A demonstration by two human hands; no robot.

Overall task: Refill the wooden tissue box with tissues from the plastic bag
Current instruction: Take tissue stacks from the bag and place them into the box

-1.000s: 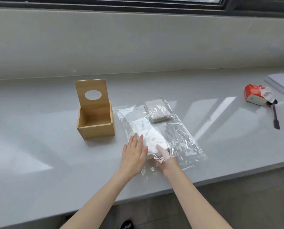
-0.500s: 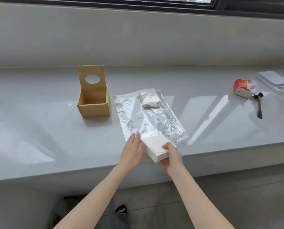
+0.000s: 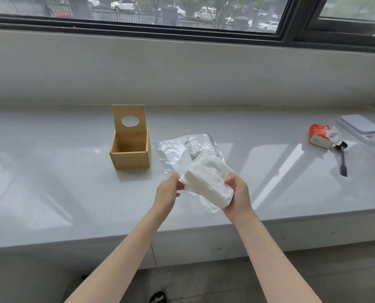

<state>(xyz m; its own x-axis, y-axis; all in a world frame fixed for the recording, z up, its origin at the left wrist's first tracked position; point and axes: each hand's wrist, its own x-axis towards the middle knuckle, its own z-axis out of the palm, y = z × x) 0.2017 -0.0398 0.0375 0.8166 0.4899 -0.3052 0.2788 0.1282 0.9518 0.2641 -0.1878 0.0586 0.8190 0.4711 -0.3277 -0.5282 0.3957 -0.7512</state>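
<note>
Left hand: we see our left hand (image 3: 168, 193) pinching the near-left corner of the tissue stack (image 3: 208, 176) between thumb and fingers.
Right hand: our right hand (image 3: 239, 193) is wrapped around the near-right end of the same stack, thumb on top and fingers underneath.
Tissue stack: we hold this thick white block lifted off the counter (image 3: 51, 182) and tilted, its far end raised; it sits above the near part of the plastic bag.
Plastic bag: the clear plastic bag (image 3: 175, 152) lies crumpled and mostly flat on the counter, just to the right of the wooden box; a loose flap of it shows below the stack near our right hand. We cannot tell whether the film touches the tissues.
Wooden tissue box: the wooden tissue box (image 3: 129, 156) stands on the counter to the left of the bag, open at the top with nothing visible inside.
Lid: its lid (image 3: 128, 121), with an oval hole, stands upright at the box's far wall.
Far right of the counter: an orange-and-white packet (image 3: 321, 136) lies there, with a dark-handled tool (image 3: 343, 159) just beside it and a flat grey-white device (image 3: 357, 125) behind them.
</note>
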